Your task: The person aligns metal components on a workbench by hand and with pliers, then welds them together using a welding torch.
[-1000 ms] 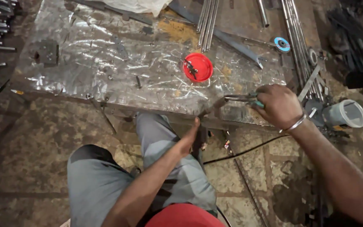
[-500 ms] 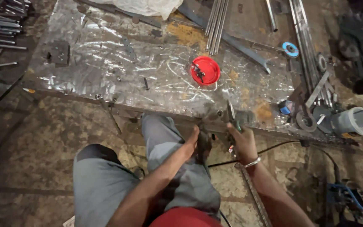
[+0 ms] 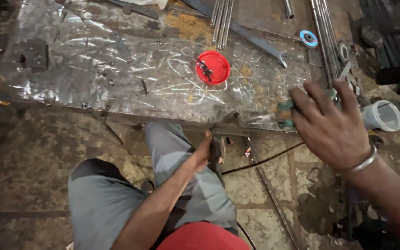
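Scratched steel workbench top (image 3: pixel 93 78) fills the upper view, metal rods (image 3: pixel 222 18) lying along its far edge. Right hand (image 3: pixel 332 125), fingers spread, covers green-handled pliers (image 3: pixel 281 115) at the bench's near edge. Left hand (image 3: pixel 205 147) closed around a dark tool (image 3: pixel 217 150) below the edge. Red lid (image 3: pixel 213 67) mid-bench, white cup (image 3: pixel 383 115) rightward, small blue disc (image 3: pixel 308 38) beyond.

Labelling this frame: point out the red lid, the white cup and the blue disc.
red lid (image 3: pixel 213 67), head view, point on its flat middle.
white cup (image 3: pixel 382 116), head view, point on its open mouth.
blue disc (image 3: pixel 308 38), head view, point on its face.
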